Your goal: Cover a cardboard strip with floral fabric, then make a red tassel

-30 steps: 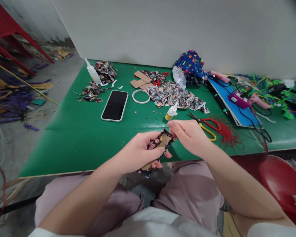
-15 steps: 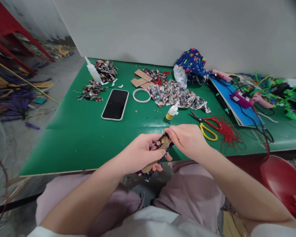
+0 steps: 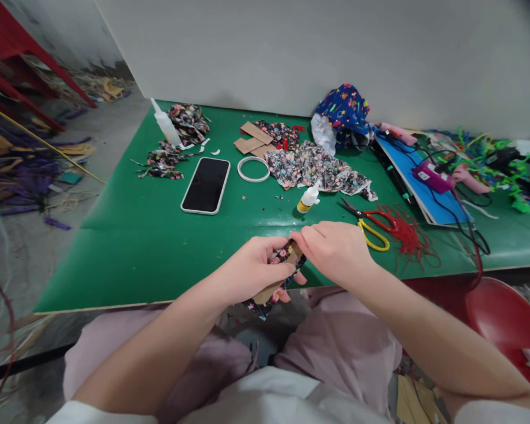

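Between my hands, over the table's front edge, is a cardboard strip with floral fabric (image 3: 269,294) folded along its edges. My left hand (image 3: 254,268) grips the strip along its length, thumb on the bare cardboard and fingers underneath. At the strip's upper end, my right hand (image 3: 331,244) pinches the dark fabric edge; its fingertips are partly hidden. A small white glue bottle with a yellow label (image 3: 308,198) stands just beyond my hands. Scissors with red and yellow handles (image 3: 373,228) lie to the right of my right hand.
On the green table (image 3: 159,259) lie a phone (image 3: 206,185), a white ring (image 3: 253,169), cardboard pieces (image 3: 255,139) and floral fabric (image 3: 318,166). A larger white bottle (image 3: 166,126) leans at back left. Red threads (image 3: 413,235), a blue folder (image 3: 441,200) and cables are at right.
My right hand has shifted slightly left along the strip's upper end, covering a bit more of the fabric edge. The left hand keeps its hold, and the table items stay put.
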A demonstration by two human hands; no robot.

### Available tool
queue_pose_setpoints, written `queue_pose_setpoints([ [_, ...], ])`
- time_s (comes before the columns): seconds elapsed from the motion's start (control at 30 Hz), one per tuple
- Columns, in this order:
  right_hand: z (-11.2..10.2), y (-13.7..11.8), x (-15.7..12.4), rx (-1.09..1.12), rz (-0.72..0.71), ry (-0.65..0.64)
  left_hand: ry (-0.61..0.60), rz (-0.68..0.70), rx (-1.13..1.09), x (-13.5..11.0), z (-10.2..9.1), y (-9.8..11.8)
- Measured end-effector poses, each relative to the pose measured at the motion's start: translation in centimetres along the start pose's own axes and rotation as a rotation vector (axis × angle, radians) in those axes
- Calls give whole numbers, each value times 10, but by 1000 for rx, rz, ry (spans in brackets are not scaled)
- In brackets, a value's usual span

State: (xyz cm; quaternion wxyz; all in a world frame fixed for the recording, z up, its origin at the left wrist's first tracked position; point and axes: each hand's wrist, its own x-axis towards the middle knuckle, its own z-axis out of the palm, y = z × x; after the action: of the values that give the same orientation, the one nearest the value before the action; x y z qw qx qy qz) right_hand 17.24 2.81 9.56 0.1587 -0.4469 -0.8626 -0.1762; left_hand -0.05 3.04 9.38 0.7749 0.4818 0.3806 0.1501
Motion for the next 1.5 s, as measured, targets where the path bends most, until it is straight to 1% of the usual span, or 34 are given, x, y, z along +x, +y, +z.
queue_pose_setpoints([
  [0.07,0,4,0,157,79,-69,-3,12,11,0,-1,0],
  [0.13,-1,8,0,390,167,-145,-1,24,28,0,-2,1],
  [0.2,-2,11,-1,587,234,-174,3,34,41,-1,-3,2],
  [0.23,-2,11,-1,643,258,-174,3,37,46,-2,-3,2],
  [0.3,-2,10,-1,681,280,-172,7,42,51,-3,-4,3],
  [0.47,2,4,-1,629,244,-168,24,53,74,-5,-4,3],
  [0.6,5,3,-2,470,163,-170,43,47,85,-5,-3,3],
  [0.7,7,3,-3,307,86,-105,53,44,91,-3,-3,1],
  [0.8,10,3,-4,218,37,-45,55,36,104,0,-4,-1],
  [0.87,10,4,-5,244,48,-44,56,32,105,1,-5,-1],
  [0.9,10,5,-6,295,72,-55,52,32,102,1,-5,-1],
  [1.03,9,4,-5,604,252,-78,40,52,98,-1,-7,2],
  [1.07,9,3,-5,647,288,-68,46,58,105,-2,-7,3],
  [1.13,10,0,-3,653,313,-49,63,69,125,-4,-7,3],
  [1.2,11,-3,-1,583,291,-46,82,76,148,-5,-7,3],
  [1.4,19,-5,1,264,159,-6,109,58,177,-2,-8,0],
  [1.5,22,-5,0,186,136,-14,123,54,165,2,-9,-3],
])
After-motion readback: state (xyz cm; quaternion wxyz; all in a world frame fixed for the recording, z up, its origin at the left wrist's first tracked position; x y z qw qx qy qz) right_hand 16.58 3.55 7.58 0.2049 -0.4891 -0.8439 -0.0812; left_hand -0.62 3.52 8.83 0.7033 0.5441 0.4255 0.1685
